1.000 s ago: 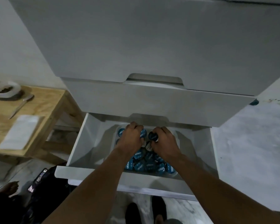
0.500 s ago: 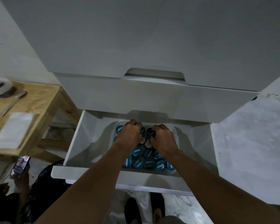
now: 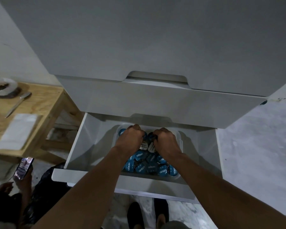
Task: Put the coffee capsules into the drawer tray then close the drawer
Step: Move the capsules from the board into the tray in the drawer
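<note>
The bottom white drawer (image 3: 82,146) stands pulled out. Inside it sits a clear plastic tray (image 3: 180,142) filled with several blue-lidded coffee capsules (image 3: 147,167). My left hand (image 3: 130,139) and my right hand (image 3: 165,142) are both down in the far half of the tray, fingers curled into the pile. My right hand grips a dark capsule at its fingertips. What my left hand's fingers hold is hidden under the hand. Two capsules with white labels lie between the hands.
Two shut white drawer fronts (image 3: 155,103) overhang the open drawer. A wooden table (image 3: 45,103) stands left with a knife (image 3: 17,104), a white packet (image 3: 18,131) and a bowl. Another person's hand holds a phone (image 3: 24,166) at lower left. My shoes (image 3: 134,214) are below the drawer front.
Both hands stayed in the tray, shifting slightly toward its far end. The phone at lower left has risen into view as the camera tilted.
</note>
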